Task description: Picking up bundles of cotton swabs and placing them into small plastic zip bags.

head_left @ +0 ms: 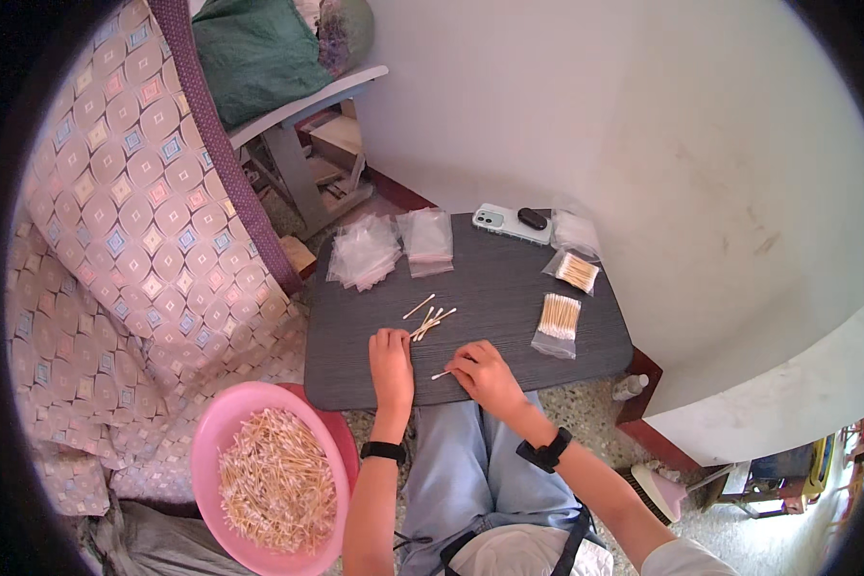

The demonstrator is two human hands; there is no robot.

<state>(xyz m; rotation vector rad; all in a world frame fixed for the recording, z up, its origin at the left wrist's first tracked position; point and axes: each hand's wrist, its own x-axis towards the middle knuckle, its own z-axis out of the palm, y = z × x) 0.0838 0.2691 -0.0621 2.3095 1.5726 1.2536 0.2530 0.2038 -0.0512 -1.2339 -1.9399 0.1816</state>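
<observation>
On the dark table (494, 298), several loose cotton swabs (432, 324) lie in a small crossed pile. My left hand (391, 370) rests at the pile's near left side, its fingers curled together; the fingertips touch or nearly touch the swab ends, and what they hold is hidden. A single cotton swab (441, 375) pokes out to the left from my right hand (482, 370), whose fingers are closed in a pinch on it. On the right are two clear bags packed with swabs, one nearer (559, 317) and one farther (576, 273).
Empty clear bags lie in a spread heap (365, 252) and a neater stack (427, 240) at the back left. A phone (512, 223) with a black case (532, 220) on it sits at the back. A pink basin (204, 451) of loose swabs stands left of my legs; a wall rises behind.
</observation>
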